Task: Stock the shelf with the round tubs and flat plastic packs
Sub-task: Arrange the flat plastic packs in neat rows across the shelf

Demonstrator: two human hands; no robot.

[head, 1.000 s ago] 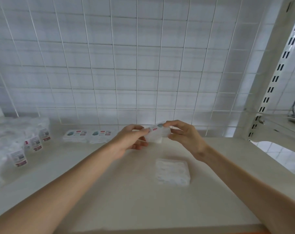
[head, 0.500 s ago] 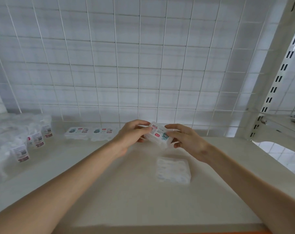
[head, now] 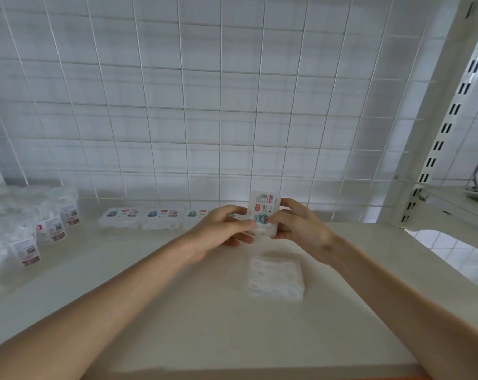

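Both hands hold one flat plastic pack (head: 263, 209) above the shelf (head: 205, 311), near its back. The pack stands on end with its printed label facing me. My left hand (head: 218, 229) pinches its lower left side; my right hand (head: 295, 229) grips its right edge. A second flat pack (head: 275, 278) lies label-down on the shelf just in front of my right hand. A row of flat packs (head: 155, 216) lies label-up along the back, left of my hands. Several round tubs (head: 51, 229) in clear wrap stand at the far left.
A white wire grid (head: 218, 105) closes the back of the shelf. A slotted upright post (head: 435, 149) stands at the right, with another shelf bay (head: 451, 204) beyond it. The front edge of the shelf runs along the bottom of the view.
The pack in my hands has turned from lying tilted to standing on end, label towards me. The hands have stayed in about the same spot.
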